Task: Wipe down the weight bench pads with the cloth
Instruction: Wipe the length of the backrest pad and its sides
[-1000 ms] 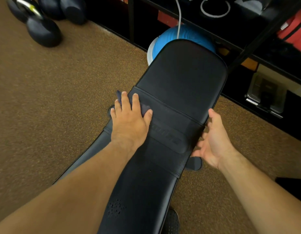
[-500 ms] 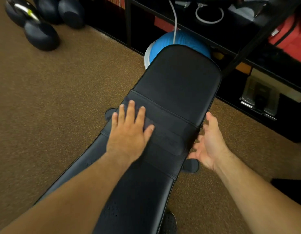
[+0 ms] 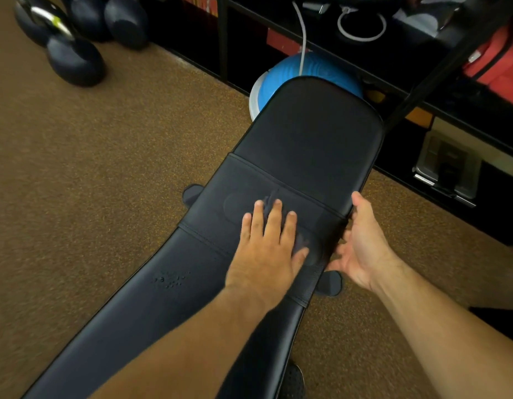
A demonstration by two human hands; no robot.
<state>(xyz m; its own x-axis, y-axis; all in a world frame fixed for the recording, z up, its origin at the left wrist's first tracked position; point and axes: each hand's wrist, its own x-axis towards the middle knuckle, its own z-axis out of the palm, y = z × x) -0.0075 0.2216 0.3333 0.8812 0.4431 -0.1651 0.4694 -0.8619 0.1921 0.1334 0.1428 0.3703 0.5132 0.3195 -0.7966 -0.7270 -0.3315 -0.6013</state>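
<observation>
A long black weight bench pad [image 3: 307,139] runs from the lower left to the upper middle of the head view. My left hand [image 3: 267,249] lies flat on its middle band with straight fingers, pressing a small dark cloth [image 3: 271,204] that peeks out past the fingertips and by the thumb. My right hand [image 3: 361,243] is relaxed and touches the pad's right edge, palm turned towards the bench.
Brown speckled floor [image 3: 105,168] surrounds the bench. Dark kettlebells [image 3: 74,61] stand at the upper left. A blue balance dome [image 3: 307,70] sits behind the bench's far end, below a black rack [image 3: 422,82] holding red bags. A metal bin [image 3: 448,171] stands at right.
My left hand has slid the cloth rightwards across the middle band, from the left edge towards the centre. My right hand stays at the right edge.
</observation>
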